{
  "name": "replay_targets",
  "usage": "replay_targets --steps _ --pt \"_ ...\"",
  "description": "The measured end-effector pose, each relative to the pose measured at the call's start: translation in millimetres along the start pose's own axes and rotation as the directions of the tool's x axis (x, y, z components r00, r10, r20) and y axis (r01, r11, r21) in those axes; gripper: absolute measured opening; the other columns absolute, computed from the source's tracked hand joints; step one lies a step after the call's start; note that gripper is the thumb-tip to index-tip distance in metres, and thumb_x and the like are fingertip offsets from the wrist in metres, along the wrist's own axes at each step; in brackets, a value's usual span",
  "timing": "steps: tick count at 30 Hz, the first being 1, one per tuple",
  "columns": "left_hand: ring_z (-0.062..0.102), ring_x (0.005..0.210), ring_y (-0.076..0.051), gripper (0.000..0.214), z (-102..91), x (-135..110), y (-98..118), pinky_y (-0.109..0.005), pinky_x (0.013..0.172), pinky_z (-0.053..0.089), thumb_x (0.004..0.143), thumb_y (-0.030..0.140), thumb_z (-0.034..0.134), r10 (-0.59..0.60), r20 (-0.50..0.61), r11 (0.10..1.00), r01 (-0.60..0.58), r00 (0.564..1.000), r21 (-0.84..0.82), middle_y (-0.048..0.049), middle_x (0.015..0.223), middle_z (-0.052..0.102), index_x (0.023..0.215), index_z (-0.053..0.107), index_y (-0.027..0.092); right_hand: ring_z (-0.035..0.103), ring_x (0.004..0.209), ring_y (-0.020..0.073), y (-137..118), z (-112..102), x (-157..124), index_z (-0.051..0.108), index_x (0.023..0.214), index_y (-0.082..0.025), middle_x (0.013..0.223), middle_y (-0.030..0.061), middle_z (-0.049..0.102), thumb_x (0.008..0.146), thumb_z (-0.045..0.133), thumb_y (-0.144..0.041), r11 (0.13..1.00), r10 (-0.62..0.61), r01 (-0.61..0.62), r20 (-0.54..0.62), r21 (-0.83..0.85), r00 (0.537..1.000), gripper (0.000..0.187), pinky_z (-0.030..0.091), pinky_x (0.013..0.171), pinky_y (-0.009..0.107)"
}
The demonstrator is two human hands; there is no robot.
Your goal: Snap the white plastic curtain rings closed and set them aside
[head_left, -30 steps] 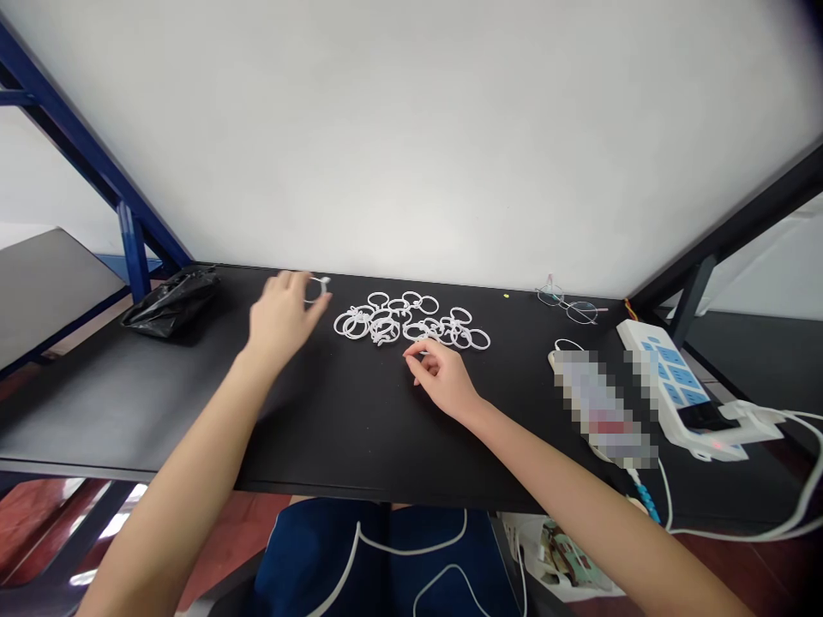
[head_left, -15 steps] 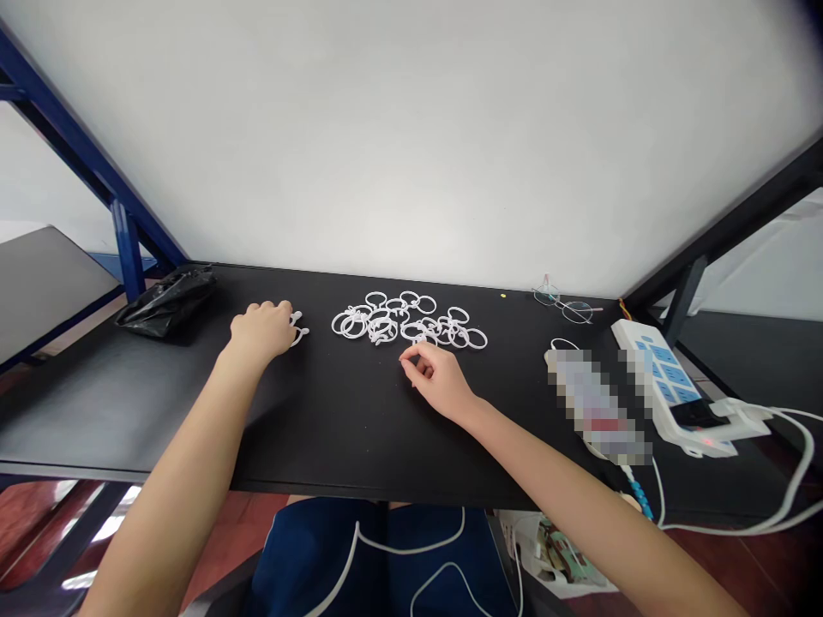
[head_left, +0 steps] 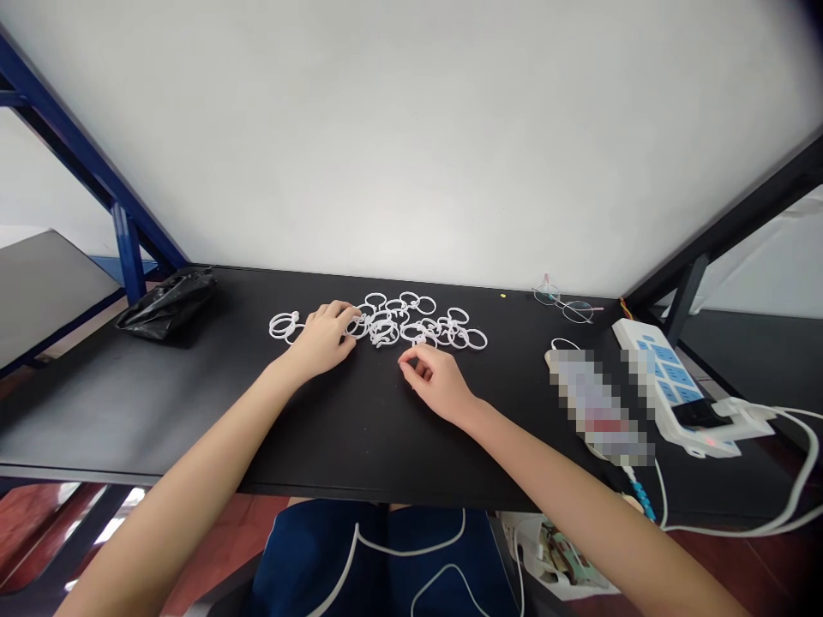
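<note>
Several white plastic rings with small hooked ends, like curtain rings [head_left: 476,339], lie in a loose pile on the black table [head_left: 360,428]. My left hand [head_left: 327,338] is at the pile's left edge, thumb and fingers apart around the nearest rings; whether it touches them I cannot tell. Left of that hand a smaller group of white rings [head_left: 281,326] lies apart, partly covered by the hand. My right hand [head_left: 438,377] rests just in front of the pile, fingers curled and thumb against fingertip, with nothing visible in the pinch.
A crumpled black plastic bag [head_left: 168,304] lies at the far left. On the right are eyeglasses [head_left: 566,304], a pixelated object [head_left: 601,407] with a cable, and a white power strip [head_left: 662,368] with plugs. A pale wall [head_left: 411,154] stands behind the table.
My left hand has moved right from the smaller group to the main pile, and its fingers have spread. The smaller group is now more exposed. My right hand has barely moved.
</note>
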State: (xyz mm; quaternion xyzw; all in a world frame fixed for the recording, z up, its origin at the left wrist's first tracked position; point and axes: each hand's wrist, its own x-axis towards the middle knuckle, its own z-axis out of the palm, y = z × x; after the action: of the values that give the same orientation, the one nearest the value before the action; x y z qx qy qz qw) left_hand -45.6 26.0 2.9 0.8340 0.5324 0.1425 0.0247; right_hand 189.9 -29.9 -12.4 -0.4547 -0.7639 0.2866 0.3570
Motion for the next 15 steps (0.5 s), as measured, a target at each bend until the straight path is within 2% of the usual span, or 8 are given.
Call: replay_targets --steps 7,15 --pt "0.053 0.117 -0.029 0.052 6.9 -1.0 -0.1 -0.044 0.096 0.048 0.083 0.020 0.044 0.028 0.000 0.991 -0.028 1.000 -0.130 -0.0134 0.129 0.051 0.135 0.042 0.017 0.057 0.058 0.0114 0.3 0.4 -0.5 0.062 0.085 -0.022 0.078 0.0001 0.063 0.088 0.053 -0.022 0.999 -0.030 0.030 0.004 -0.014 1.000 0.009 0.046 0.056 0.024" --pt "0.055 0.114 -0.030 0.051 5.1 -1.0 2.6 -0.045 0.095 0.048 0.084 0.023 0.046 0.030 0.005 0.994 -0.029 1.000 -0.105 -0.0132 0.124 0.053 0.135 0.043 0.018 0.056 0.058 0.0115 0.2 0.4 -0.5 0.062 0.084 -0.022 0.078 0.0002 0.063 0.088 0.053 -0.021 0.999 -0.028 0.028 0.005 -0.016 1.000 0.009 0.046 0.056 0.024"
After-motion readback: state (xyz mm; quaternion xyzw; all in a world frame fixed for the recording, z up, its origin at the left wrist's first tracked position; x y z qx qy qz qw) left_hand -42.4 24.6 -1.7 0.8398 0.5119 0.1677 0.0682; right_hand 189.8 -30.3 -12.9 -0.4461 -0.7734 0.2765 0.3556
